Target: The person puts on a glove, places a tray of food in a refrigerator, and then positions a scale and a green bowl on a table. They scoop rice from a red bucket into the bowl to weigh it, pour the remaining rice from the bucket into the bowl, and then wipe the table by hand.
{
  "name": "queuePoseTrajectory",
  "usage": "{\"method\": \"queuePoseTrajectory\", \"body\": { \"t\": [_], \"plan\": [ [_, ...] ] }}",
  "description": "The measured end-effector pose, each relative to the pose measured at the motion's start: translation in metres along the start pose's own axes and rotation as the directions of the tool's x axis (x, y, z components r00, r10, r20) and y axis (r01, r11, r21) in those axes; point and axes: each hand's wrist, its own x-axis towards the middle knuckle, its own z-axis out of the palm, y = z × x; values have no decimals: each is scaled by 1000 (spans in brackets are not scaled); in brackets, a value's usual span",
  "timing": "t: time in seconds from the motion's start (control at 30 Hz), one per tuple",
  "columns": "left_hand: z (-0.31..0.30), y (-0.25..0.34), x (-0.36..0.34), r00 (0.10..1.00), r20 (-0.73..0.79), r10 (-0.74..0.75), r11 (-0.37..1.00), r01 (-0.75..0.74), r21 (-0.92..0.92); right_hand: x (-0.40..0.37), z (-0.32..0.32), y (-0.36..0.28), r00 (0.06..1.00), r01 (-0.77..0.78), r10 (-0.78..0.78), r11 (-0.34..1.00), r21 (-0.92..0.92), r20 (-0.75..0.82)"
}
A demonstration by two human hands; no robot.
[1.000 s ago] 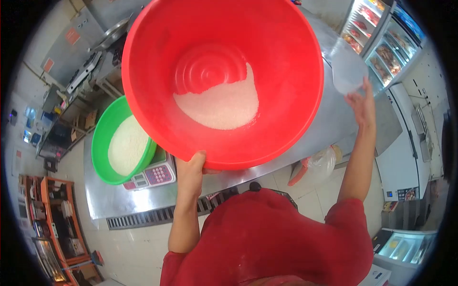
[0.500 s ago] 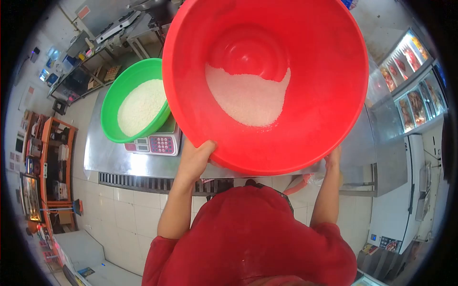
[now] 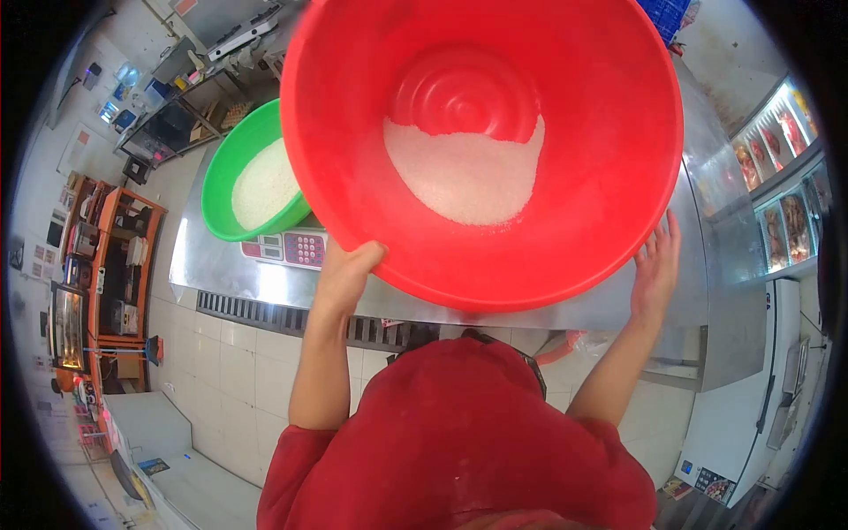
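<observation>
A large red plastic basin (image 3: 601, 177) is tilted so that its inside faces me. White granular material (image 3: 464, 177) lies heaped against its lower side and part of its bottom. My left hand (image 3: 346, 274) is closed on the near left rim, thumb over the edge. At the right side of the basin my right hand (image 3: 655, 269) has its fingers stretched out and spread, close to the outer wall; whether it touches cannot be made out. Left of the red basin, a green basin (image 3: 221, 185) with whitish grains (image 3: 265, 190) sits tilted on a digital scale (image 3: 305, 249), partly hidden.
The steel table (image 3: 238, 278) runs under both basins. Beyond its right end are a lit display fridge (image 3: 786, 194) and a white freezer (image 3: 724, 415). An orange shelf (image 3: 110, 265) stands at the left, and a blue crate (image 3: 667, 16) at the far right.
My right hand has shifted from gripping beneath the right rim to lying spread farther out and up the side. The red basin moved slightly left and up in view.
</observation>
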Motion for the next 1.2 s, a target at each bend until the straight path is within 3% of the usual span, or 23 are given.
{"method": "queuePoseTrajectory", "body": {
  "t": [0.17,0.27,0.37,0.47,0.53,0.57,0.63,0.77,0.83,0.87,0.93,0.97,1.03,1.07,1.13,1.2],
  "plan": [
    [3,5,-1,1000,-23,19,999,-20,-41,52,20,-24,984,139,-131,988,-69,118],
    [4,8,-1,998,-23,53,998,-53,17,88,23,-38,971,131,-146,987,90,189],
    [2,8,4,995,-36,93,994,-91,66,122,7,-40,956,23,-65,989,148,285],
    [3,5,15,995,-66,72,989,-63,130,148,-4,-38,972,-77,57,994,78,229],
    [9,-14,25,953,-215,211,958,-246,-150,160,-3,-43,938,-63,31,995,81,346],
    [9,-18,28,953,-217,214,956,-250,-155,165,0,-46,937,-58,27,995,80,349],
    [7,-20,33,943,-122,309,936,-324,-136,175,10,-58,919,117,-103,993,-13,382],
    [9,-15,24,953,-22,302,944,-302,-133,202,36,-77,872,122,-178,981,150,456],
    [17,-20,23,934,-179,310,894,-351,-280,238,19,-75,860,-18,83,991,-134,503],
    [19,-16,23,930,-186,317,892,-359,-276,242,20,-77,856,-15,78,992,-127,511],
    [23,-11,20,940,-236,246,898,-313,-310,249,22,-81,868,130,51,937,-323,495],
    [25,-12,20,937,-246,249,895,-320,-311,243,31,-85,862,135,49,938,-320,505],
    [27,-13,19,930,-289,226,907,-310,-286,227,53,-93,881,345,-225,907,-242,416],
    [28,-13,20,926,-299,231,904,-318,-287,233,56,-97,876,351,-229,906,-236,426],
    [31,-13,19,889,-385,248,941,-316,-123,245,52,-103,873,244,-107,940,-237,475],
    [27,-17,22,893,-390,224,948,-292,-126,244,58,-111,880,191,-26,933,-305,474]
  ]
}}
